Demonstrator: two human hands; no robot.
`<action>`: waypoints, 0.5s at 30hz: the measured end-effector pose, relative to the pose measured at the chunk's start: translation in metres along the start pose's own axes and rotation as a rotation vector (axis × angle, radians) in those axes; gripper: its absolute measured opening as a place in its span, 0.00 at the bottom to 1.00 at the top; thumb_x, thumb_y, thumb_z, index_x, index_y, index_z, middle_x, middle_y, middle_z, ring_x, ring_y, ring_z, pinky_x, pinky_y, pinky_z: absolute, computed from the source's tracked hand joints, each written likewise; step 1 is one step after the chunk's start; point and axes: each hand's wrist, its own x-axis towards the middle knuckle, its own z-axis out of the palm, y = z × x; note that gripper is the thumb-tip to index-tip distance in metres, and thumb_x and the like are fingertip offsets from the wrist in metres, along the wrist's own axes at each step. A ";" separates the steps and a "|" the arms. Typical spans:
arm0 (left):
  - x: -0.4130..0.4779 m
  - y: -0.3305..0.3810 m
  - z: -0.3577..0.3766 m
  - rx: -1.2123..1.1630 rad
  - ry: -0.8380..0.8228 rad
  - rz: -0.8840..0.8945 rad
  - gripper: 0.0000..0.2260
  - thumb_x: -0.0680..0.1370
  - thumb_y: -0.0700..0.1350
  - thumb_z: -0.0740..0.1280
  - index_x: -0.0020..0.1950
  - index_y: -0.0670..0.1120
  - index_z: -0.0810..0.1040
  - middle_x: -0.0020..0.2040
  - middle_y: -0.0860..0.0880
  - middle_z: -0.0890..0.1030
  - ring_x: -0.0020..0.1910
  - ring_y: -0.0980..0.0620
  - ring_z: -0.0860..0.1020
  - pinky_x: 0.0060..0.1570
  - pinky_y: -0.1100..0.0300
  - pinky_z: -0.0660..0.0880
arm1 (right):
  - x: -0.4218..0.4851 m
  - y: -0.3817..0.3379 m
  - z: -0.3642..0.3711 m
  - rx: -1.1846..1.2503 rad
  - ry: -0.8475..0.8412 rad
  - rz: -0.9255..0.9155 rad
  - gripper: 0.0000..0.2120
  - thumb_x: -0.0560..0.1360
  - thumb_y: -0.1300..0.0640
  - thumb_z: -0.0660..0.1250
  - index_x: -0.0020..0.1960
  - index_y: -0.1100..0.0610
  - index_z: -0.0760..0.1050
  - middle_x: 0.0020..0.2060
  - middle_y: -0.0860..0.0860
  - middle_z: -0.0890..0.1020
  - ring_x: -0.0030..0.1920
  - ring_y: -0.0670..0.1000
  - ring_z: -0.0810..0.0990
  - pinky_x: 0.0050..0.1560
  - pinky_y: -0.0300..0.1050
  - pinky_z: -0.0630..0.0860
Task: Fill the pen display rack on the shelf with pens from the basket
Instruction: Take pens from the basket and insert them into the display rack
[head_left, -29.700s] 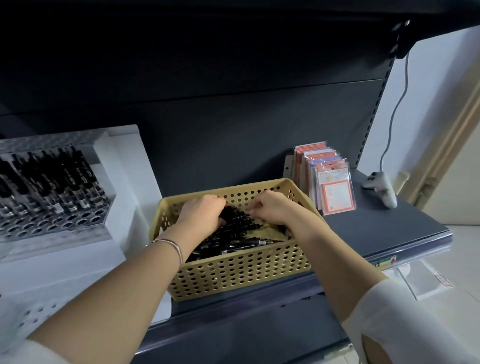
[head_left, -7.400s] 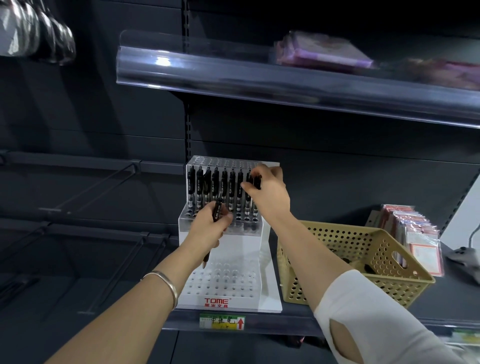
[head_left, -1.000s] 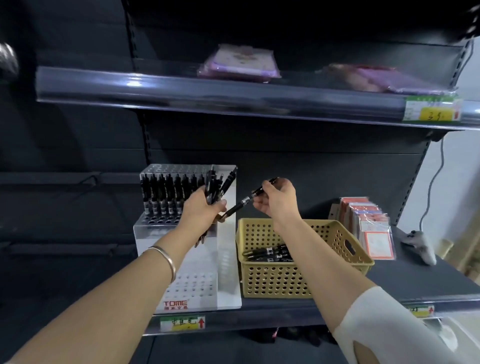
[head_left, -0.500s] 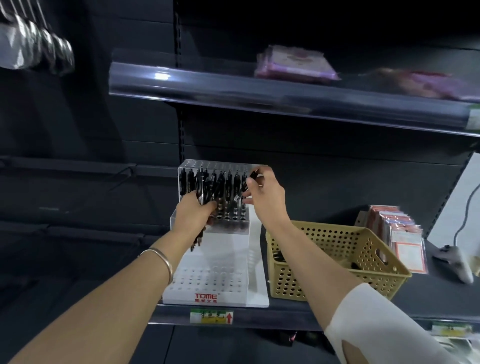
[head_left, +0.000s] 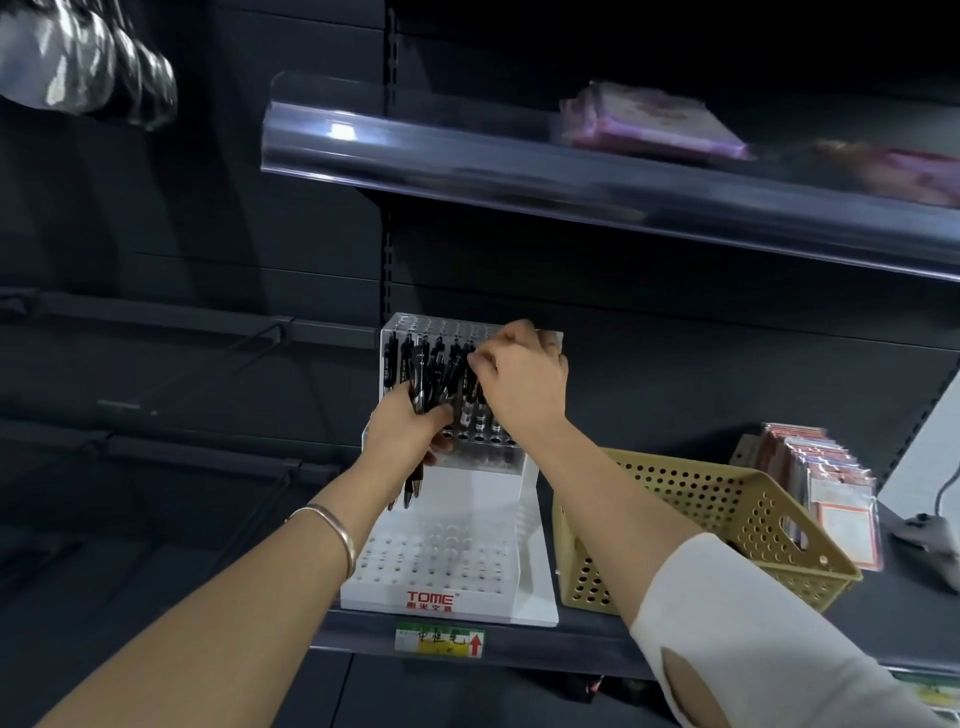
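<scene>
A white two-tier pen display rack (head_left: 447, 566) marked TOME stands on the dark shelf. Black pens fill much of its upper tier; the lower tier's holes show no pens. My left hand (head_left: 408, 434) grips a bundle of black pens (head_left: 423, 395) in front of the upper tier, their tips hanging below my fist. My right hand (head_left: 522, 382) pinches one black pen (head_left: 477, 387) at the right side of the upper tier. The tan perforated basket (head_left: 722, 525) sits just right of the rack; my right forearm hides most of its inside.
An upper shelf (head_left: 597, 182) with pink packets overhangs the rack closely. Carded packets (head_left: 826, 488) stand right of the basket, and a white controller (head_left: 930, 535) lies beyond them. Bare dark hooks stick out on the left panel. Shiny packets (head_left: 83, 67) hang top left.
My right hand has carried one pen from above the basket to the upper tier's right side. The left hand with its bundle stayed by the rack. The view swung left.
</scene>
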 end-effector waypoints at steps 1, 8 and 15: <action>0.001 -0.001 -0.001 0.000 0.009 -0.003 0.03 0.75 0.38 0.66 0.47 0.42 0.74 0.36 0.47 0.79 0.29 0.47 0.80 0.25 0.60 0.71 | 0.002 -0.001 0.002 -0.024 0.009 0.008 0.14 0.78 0.48 0.60 0.55 0.52 0.81 0.58 0.48 0.73 0.62 0.55 0.66 0.55 0.48 0.65; 0.007 -0.008 -0.008 -0.013 0.018 0.006 0.04 0.74 0.38 0.66 0.43 0.45 0.73 0.35 0.46 0.79 0.30 0.46 0.80 0.24 0.61 0.71 | 0.011 -0.005 0.016 -0.011 0.090 0.100 0.14 0.75 0.45 0.64 0.50 0.54 0.81 0.59 0.50 0.72 0.61 0.58 0.67 0.54 0.51 0.64; 0.012 -0.016 -0.010 -0.055 0.043 -0.005 0.05 0.75 0.37 0.66 0.43 0.46 0.73 0.35 0.46 0.79 0.29 0.47 0.79 0.24 0.62 0.71 | 0.017 -0.005 0.017 -0.062 -0.012 0.118 0.15 0.76 0.42 0.61 0.49 0.53 0.77 0.58 0.50 0.72 0.62 0.56 0.66 0.54 0.49 0.63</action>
